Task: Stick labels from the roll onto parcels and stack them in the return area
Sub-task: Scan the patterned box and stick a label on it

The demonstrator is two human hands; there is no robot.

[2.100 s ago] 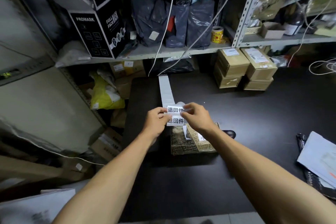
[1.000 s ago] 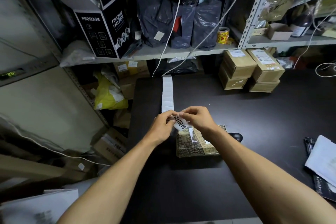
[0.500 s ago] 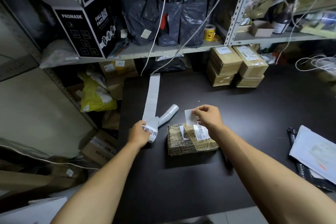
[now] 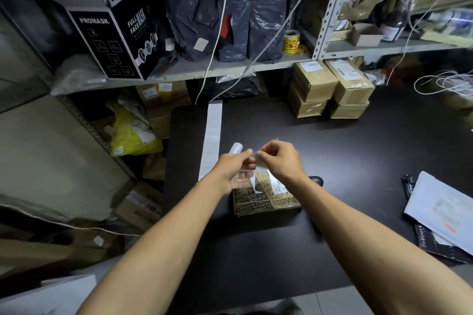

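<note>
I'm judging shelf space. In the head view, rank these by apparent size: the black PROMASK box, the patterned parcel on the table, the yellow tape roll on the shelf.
Largest to smallest:
1. black PROMASK box
2. patterned parcel, nearer the camera yet smaller-looking
3. yellow tape roll, farther back, so its true size is less certain

Matt dark counter (image 4: 358,161), paper and plastic goods.
Glossy printed wrap on parcel (image 4: 266,199); white paper label strip (image 4: 212,135); brown cardboard boxes (image 4: 330,89); shiny black plastic bags (image 4: 225,15); perforated grey metal shelf upright (image 4: 330,7).
</note>
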